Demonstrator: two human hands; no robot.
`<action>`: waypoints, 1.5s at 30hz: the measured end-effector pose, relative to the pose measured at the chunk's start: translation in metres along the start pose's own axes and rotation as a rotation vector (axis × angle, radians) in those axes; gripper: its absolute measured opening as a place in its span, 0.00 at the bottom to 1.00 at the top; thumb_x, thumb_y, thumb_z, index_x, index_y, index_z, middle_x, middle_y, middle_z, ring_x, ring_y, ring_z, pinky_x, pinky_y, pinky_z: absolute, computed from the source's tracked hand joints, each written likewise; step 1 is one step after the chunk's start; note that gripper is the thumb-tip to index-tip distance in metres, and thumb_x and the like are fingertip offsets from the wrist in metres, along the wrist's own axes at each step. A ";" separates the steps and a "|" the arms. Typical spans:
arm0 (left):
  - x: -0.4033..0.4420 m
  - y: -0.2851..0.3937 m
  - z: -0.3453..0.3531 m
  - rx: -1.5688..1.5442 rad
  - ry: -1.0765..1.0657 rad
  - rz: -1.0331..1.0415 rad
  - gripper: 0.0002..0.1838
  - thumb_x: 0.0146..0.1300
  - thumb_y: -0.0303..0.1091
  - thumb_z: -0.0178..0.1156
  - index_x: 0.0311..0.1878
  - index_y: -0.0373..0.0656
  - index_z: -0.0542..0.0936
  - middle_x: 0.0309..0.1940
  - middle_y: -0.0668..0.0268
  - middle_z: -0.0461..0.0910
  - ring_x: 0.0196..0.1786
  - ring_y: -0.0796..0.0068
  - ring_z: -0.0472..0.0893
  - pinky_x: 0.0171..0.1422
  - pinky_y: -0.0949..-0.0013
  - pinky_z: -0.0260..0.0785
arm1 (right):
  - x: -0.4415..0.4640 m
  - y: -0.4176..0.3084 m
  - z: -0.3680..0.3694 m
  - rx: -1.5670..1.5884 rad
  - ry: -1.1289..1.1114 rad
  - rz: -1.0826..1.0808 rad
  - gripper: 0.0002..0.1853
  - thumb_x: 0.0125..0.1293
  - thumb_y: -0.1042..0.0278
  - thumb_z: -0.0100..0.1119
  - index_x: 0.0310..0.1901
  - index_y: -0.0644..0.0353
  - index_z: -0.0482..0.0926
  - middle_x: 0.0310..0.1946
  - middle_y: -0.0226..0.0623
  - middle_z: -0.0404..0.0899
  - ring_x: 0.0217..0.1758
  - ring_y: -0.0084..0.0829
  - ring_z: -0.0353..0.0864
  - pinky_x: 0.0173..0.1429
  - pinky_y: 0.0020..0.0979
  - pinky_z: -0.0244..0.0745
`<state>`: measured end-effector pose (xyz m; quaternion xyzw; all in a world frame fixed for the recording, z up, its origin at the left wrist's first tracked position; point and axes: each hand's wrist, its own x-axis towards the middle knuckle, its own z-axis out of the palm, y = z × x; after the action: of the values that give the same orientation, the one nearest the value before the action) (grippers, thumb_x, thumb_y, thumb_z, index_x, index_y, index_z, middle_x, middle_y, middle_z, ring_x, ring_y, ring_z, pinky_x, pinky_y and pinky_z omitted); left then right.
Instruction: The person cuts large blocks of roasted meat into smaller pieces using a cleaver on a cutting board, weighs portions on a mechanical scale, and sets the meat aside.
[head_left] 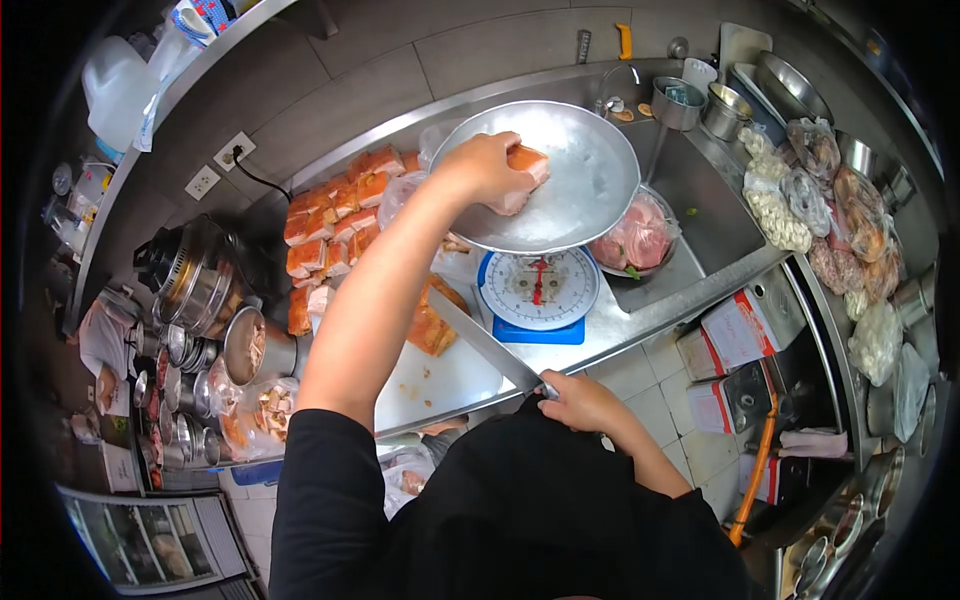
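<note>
My left hand (487,170) is closed around a piece of pork belly (525,172) with browned skin, in a wide metal pan (590,190). That pan sits on top of a blue kitchen scale (538,287) with a round white dial. Near my body, my right hand (583,402) grips the handle of a large knife (485,340), its blade angled up and to the left over a white cutting board (455,375). Beside the blade lies a larger slab of browned pork (432,325), partly hidden by my left forearm.
Cut pork pieces (335,215) are stacked at the back left. Right of the scale is a sink (700,205) with a bowl of raw meat (640,235). Pots (250,345) crowd the left; bagged food (775,200) lines the right.
</note>
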<state>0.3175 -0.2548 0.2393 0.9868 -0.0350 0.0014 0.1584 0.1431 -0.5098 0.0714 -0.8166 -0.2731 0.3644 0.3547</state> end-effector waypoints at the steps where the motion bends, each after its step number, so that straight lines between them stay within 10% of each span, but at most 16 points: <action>1: -0.001 0.001 -0.002 -0.020 -0.015 -0.006 0.40 0.56 0.55 0.67 0.70 0.42 0.77 0.61 0.47 0.82 0.62 0.51 0.82 0.67 0.59 0.73 | 0.001 0.001 -0.003 -0.012 -0.007 -0.013 0.21 0.67 0.57 0.61 0.58 0.55 0.75 0.42 0.58 0.85 0.48 0.60 0.83 0.51 0.53 0.76; 8: -0.026 0.016 -0.005 -0.003 0.079 -0.086 0.49 0.60 0.73 0.61 0.74 0.43 0.73 0.64 0.46 0.79 0.65 0.49 0.80 0.69 0.55 0.72 | 0.004 0.003 -0.023 -0.068 -0.126 -0.050 0.20 0.67 0.56 0.61 0.58 0.54 0.75 0.44 0.56 0.85 0.50 0.59 0.83 0.53 0.53 0.77; 23: -0.012 0.011 0.025 -0.038 0.129 -0.076 0.43 0.64 0.56 0.65 0.75 0.38 0.67 0.67 0.40 0.74 0.67 0.47 0.77 0.71 0.51 0.70 | 0.027 -0.014 -0.021 -0.152 -0.190 -0.046 0.17 0.68 0.57 0.63 0.52 0.57 0.77 0.37 0.56 0.84 0.44 0.57 0.85 0.47 0.50 0.77; 32: -0.081 -0.149 -0.083 -0.755 0.459 -0.055 0.42 0.60 0.38 0.73 0.75 0.35 0.66 0.60 0.49 0.81 0.56 0.62 0.86 0.60 0.61 0.80 | 0.036 -0.037 -0.004 -0.097 -0.134 0.095 0.18 0.67 0.52 0.64 0.50 0.56 0.78 0.25 0.47 0.82 0.30 0.49 0.83 0.35 0.46 0.73; 37: -0.071 -0.396 -0.025 -0.718 0.610 -0.453 0.43 0.53 0.43 0.76 0.70 0.34 0.70 0.54 0.47 0.84 0.49 0.60 0.87 0.52 0.62 0.82 | 0.036 -0.062 0.014 0.064 -0.042 0.331 0.24 0.68 0.58 0.65 0.63 0.54 0.78 0.18 0.39 0.80 0.20 0.34 0.82 0.28 0.37 0.74; 41: -0.060 -0.439 0.043 -0.804 0.498 -0.551 0.41 0.54 0.41 0.76 0.68 0.32 0.70 0.55 0.46 0.82 0.47 0.58 0.88 0.47 0.60 0.83 | 0.040 -0.067 0.034 0.148 0.045 0.411 0.24 0.68 0.61 0.66 0.65 0.53 0.78 0.17 0.34 0.79 0.16 0.27 0.80 0.21 0.32 0.71; 43: -0.044 -0.420 0.053 -1.044 0.374 -0.530 0.44 0.55 0.42 0.75 0.72 0.33 0.68 0.58 0.46 0.81 0.55 0.55 0.86 0.52 0.56 0.84 | 0.040 -0.077 0.040 0.177 0.059 0.418 0.21 0.68 0.62 0.66 0.61 0.54 0.79 0.17 0.32 0.79 0.16 0.25 0.79 0.19 0.31 0.70; 45: -0.025 -0.399 0.061 -0.636 0.438 -0.479 0.51 0.55 0.48 0.75 0.78 0.36 0.64 0.66 0.43 0.77 0.66 0.46 0.80 0.69 0.55 0.74 | 0.049 -0.085 0.048 0.199 0.101 0.458 0.18 0.68 0.63 0.67 0.57 0.55 0.81 0.18 0.31 0.79 0.16 0.25 0.79 0.20 0.30 0.70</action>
<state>0.3200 0.1061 0.0564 0.8457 0.2299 0.1627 0.4533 0.1181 -0.4060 0.0950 -0.8353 -0.0258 0.4193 0.3548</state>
